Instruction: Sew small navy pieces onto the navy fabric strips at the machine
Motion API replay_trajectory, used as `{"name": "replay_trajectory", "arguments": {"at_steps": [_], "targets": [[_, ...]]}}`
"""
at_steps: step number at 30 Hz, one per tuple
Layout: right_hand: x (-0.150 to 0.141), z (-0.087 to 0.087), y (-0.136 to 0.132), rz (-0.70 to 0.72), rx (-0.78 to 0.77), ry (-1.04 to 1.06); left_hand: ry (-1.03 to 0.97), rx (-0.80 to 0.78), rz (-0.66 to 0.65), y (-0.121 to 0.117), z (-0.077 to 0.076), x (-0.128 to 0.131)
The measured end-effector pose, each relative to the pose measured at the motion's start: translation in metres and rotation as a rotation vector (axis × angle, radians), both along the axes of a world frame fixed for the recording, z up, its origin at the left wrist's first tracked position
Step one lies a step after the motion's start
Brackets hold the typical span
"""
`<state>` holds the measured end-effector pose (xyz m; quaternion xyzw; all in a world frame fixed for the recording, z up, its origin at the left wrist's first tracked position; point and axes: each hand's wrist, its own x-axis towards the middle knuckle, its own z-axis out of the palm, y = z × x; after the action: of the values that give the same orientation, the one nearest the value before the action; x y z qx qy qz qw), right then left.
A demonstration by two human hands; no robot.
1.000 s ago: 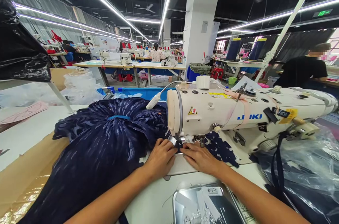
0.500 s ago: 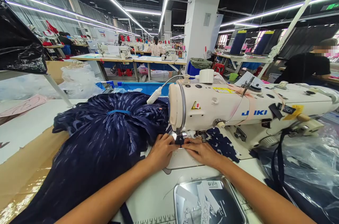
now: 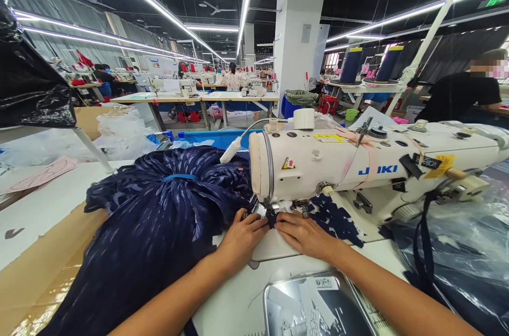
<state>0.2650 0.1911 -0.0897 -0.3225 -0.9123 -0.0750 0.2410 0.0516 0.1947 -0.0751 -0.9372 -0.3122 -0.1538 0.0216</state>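
A white JUKI sewing machine [image 3: 318,158] stands before me. Under its needle area lies a small piece of dark navy fabric [image 3: 272,218], mostly hidden by my fingers and the presser foot. My left hand [image 3: 243,236] holds the fabric's left side, fingers bent and pressed together. From the right, my right hand [image 3: 303,233] pins the other side, its fingertips close to the left ones. A big bundle of navy fabric strips [image 3: 159,230], tied with a blue band [image 3: 180,177], lies left of the machine, beside my left hand. Small navy fabric pieces [image 3: 336,222] lie behind my right hand.
A metal tray [image 3: 274,304] with paper labels sits between my forearms. Clear plastic bags with dark fabric [image 3: 465,256] are at the right. Cardboard [image 3: 51,262] lies along the left. Two navy thread cones [image 3: 350,67] stand behind the machine. A person in black [image 3: 457,93] sits at far right.
The camera view has shifted slightly. Both hands stay on the fabric at the needle; the left hand's fingers are a little more bunched, and less of the fabric's front edge shows.
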Motion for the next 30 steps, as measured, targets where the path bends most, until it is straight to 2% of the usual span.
{"name": "replay_trajectory", "arguments": {"at_steps": [8,22,26,30], "targets": [[-0.002,0.001,0.001,-0.01,0.057,0.004,0.044,-0.034,0.028,0.003,0.0,0.0],[-0.006,-0.003,0.0,-0.072,0.029,-0.013,0.172,-0.155,0.095,0.004,0.008,0.0],[-0.004,-0.004,0.002,-0.093,-0.011,0.011,0.168,-0.162,0.085,0.01,0.009,-0.002],[0.0,-0.005,0.007,-0.107,-0.149,0.076,0.143,-0.17,0.077,0.019,0.011,-0.005]]}}
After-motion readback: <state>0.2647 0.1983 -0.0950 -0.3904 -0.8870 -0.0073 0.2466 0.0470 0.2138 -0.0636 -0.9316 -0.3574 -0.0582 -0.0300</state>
